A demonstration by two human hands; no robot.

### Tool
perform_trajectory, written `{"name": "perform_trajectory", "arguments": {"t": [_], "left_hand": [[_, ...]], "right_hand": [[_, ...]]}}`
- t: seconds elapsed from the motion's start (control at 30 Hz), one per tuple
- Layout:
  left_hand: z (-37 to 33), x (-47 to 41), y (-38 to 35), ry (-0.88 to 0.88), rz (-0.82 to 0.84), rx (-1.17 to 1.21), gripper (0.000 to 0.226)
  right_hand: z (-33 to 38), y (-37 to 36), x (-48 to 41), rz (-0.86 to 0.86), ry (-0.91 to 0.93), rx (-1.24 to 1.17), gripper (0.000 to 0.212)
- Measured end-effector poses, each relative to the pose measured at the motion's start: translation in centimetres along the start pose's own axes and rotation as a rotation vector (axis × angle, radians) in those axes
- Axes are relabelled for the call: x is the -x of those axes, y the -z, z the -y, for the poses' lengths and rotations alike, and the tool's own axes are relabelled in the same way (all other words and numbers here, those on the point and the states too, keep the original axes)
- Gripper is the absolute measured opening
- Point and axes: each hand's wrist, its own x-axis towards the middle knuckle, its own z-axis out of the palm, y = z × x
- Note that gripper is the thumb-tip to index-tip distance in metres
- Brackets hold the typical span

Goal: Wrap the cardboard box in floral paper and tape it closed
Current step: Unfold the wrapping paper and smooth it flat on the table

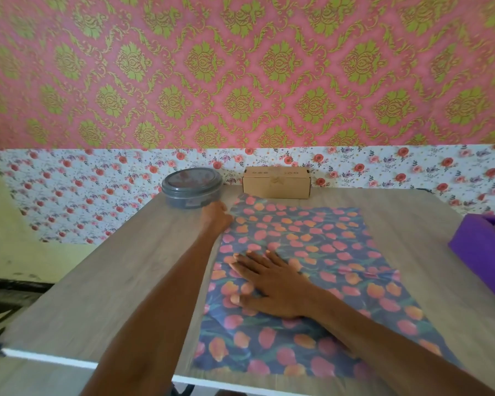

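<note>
on the grey wood-grain tabletop (103, 281) lies one crinkled sheet of blue tulip-print paper (320, 252). the right hand (272, 284) presses flat on it, fingers spread; the left hand (215, 220) reaches to its far corner, its fingers hidden, grip unclear. one rectangular brown cardboard box (276, 182) sits beyond the sheet, beside one round grey tin (192, 188).

Blue floral paper (312, 270) with pink and orange tulips. Plain brown cardboard box (276, 182). Grey round tin (192, 188). Purple box (480, 247). Light wood-grain desk (112, 281). Pink wall (240, 67) with green swirls, white strip (83, 190) with small red flowers.
</note>
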Motion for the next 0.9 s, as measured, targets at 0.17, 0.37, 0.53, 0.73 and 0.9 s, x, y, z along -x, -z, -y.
{"name": "perform_trajectory", "arguments": {"t": [0.17,0.37,0.53,0.73,0.9], "left_hand": [[0.3,3.0,0.2,-0.131,-0.100,-0.204,0.045],[-1.5,8.8,-1.6,-0.448,0.124,-0.170,0.028],[-3.7,13.9,-5.1,-0.618,0.252,-0.180,0.031],[-7.2,15.3,-6.7,-0.655,0.318,-0.214,0.031],[-8.1,18.5,-9.2,-0.754,0.358,-0.384,0.070]], "right_hand": [[-0.4,1.4,0.7,-0.319,-0.022,-0.289,0.030],[-4.7,4.1,5.8,-0.499,-0.353,-0.184,0.019],[-8.0,4.9,11.1,-0.464,-0.694,-0.038,0.020],[-10.6,5.5,14.0,-0.514,-0.991,-0.075,0.011],[-12.4,7.2,12.7,-0.455,-1.143,-0.268,0.042]]}}
